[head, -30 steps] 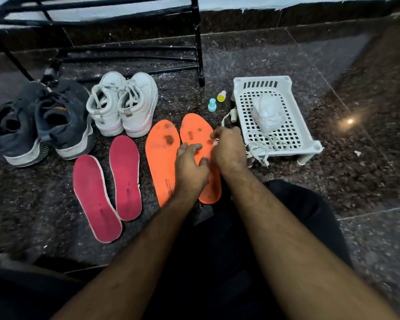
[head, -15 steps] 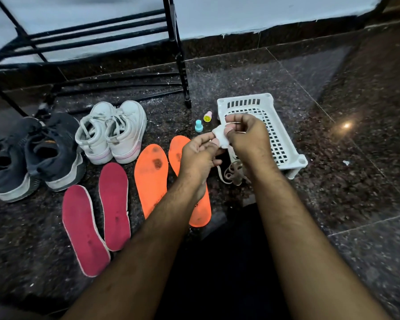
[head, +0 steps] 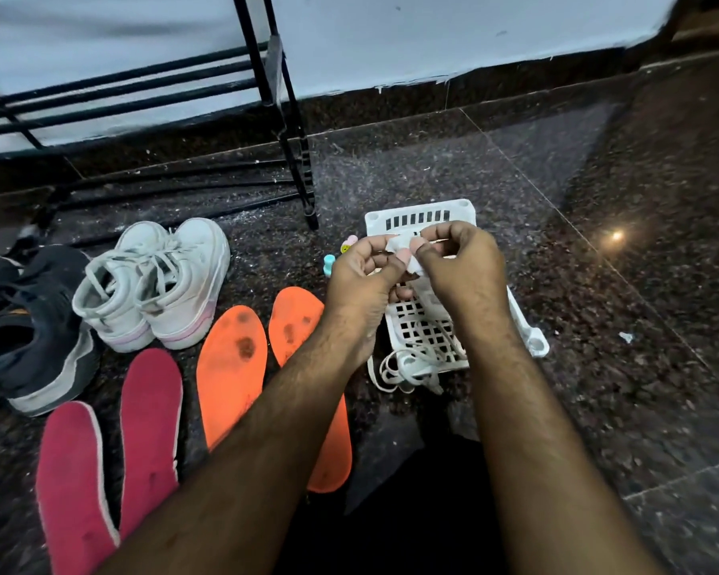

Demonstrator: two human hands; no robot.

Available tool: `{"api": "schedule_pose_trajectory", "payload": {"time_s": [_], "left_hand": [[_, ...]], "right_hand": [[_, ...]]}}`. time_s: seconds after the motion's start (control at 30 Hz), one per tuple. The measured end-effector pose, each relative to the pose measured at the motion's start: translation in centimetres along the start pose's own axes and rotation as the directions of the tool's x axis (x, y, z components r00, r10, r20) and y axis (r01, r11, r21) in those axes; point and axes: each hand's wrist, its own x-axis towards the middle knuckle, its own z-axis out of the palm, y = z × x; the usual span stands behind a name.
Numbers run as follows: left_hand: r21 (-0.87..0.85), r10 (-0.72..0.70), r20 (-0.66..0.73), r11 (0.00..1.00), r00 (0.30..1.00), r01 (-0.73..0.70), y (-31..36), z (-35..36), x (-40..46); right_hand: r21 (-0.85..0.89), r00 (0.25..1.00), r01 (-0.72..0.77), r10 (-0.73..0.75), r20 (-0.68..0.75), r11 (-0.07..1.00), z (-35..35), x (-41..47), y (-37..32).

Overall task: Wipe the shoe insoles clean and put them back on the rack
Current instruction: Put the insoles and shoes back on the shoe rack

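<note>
Two orange insoles lie on the dark floor, the left one (head: 231, 371) fully visible with dark stains, the right one (head: 295, 321) partly under my left forearm. Two pink insoles (head: 150, 429) lie to their left. My left hand (head: 362, 280) and my right hand (head: 461, 267) are raised above the white basket (head: 420, 217), and both pinch a small white wipe (head: 407, 253) between their fingertips. The black shoe rack (head: 275, 97) stands at the back left against the wall.
White sneakers (head: 158, 280) and dark sneakers (head: 30, 325) stand left of the insoles. White laces (head: 407, 367) spill over the basket's near edge. A teal cap (head: 328, 263) and a small yellow-pink item (head: 349, 242) sit left of the basket. My legs fill the bottom.
Both hands rose from the orange insoles to above the basket and picked up the white wipe. The camera view tilted up, so the rack and wall show more.
</note>
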Motion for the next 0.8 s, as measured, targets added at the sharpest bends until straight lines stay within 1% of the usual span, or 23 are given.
{"api": "schedule_pose_trajectory", "payload": {"time_s": [0.13,0.2,0.3,0.4,0.47,0.53,0.63,0.67,0.8], "left_hand": [[-0.042,0.013,-0.022,0.999,1.000,-0.014,-0.5,0.8,1.2],[-0.052,0.019,-0.029,0.998,0.999,-0.020,-0.6,1.0,1.4],[0.000,0.020,-0.075,1.000,0.997,-0.020,-0.8,1.1,1.6],[0.042,0.053,-0.122,0.998,0.991,-0.049,-1.2,1.2,1.6],[0.071,0.069,-0.121,0.996,0.990,-0.061,-1.2,1.1,1.5],[0.032,0.040,-0.107,0.999,0.993,-0.037,-0.9,1.3,1.1],[-0.068,0.006,-0.057,0.998,0.998,-0.010,-0.5,1.6,0.7],[-0.081,0.004,-0.063,0.997,0.998,-0.009,-0.4,1.6,0.6],[-0.053,0.025,-0.123,0.998,0.992,-0.032,-0.1,1.6,0.7]], "right_hand": [[0.071,0.994,-0.108,0.106,0.037,0.992,0.7,1.0,0.4],[0.098,0.993,-0.119,0.117,0.032,0.988,0.7,1.2,0.2],[0.014,0.997,-0.074,0.074,-0.026,0.997,-0.1,1.3,-0.2],[-0.031,0.991,-0.077,0.073,-0.114,0.997,-0.6,1.2,-0.5],[-0.024,0.983,-0.073,0.068,-0.172,0.997,-0.7,1.1,-0.6],[-0.050,0.978,-0.034,0.024,-0.206,0.998,-0.8,1.0,-0.8],[-0.104,0.975,0.008,-0.030,-0.219,0.995,-0.8,0.8,-1.0],[-0.109,0.976,0.014,-0.037,-0.214,0.994,-0.7,0.8,-1.0],[-0.132,0.980,-0.012,-0.014,-0.198,0.991,-0.5,0.9,-1.1]]}}
